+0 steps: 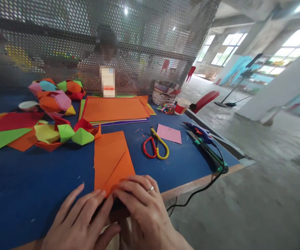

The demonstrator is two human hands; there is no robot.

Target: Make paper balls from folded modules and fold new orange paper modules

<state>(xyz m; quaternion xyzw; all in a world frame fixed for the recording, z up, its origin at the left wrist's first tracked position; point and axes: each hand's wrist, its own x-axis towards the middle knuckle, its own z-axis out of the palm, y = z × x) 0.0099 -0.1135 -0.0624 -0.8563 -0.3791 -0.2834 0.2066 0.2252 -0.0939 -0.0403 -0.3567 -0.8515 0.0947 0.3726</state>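
Left grip (82, 217) and right grip (145, 205) touch orange paper (111, 156).

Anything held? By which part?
The orange sheet, at its near end, under the left hand and right hand; whether pinched or merely pressed can't be told.

Plain orange across the flat rectangular paper sheet (108, 149) in front, with a darker diagonal line. Orange again atop the broad rectangular paper stack (115, 108), edged below in lime green, white and purple. Solid blue, flecked with pale marks, over the flat desk (69, 166). Red on one coated handle loop of the metal scissors (160, 139), yellow on the other. Dark blue with red-orange trigger on the pistol-shaped plastic glue gun (200, 133). White with a red band on the tapered paper cup (181, 107). Lime, yellow and orange among faceted folded-paper shapes (82, 136). Grey with rows of round holes across the flat metal screen (69, 15).
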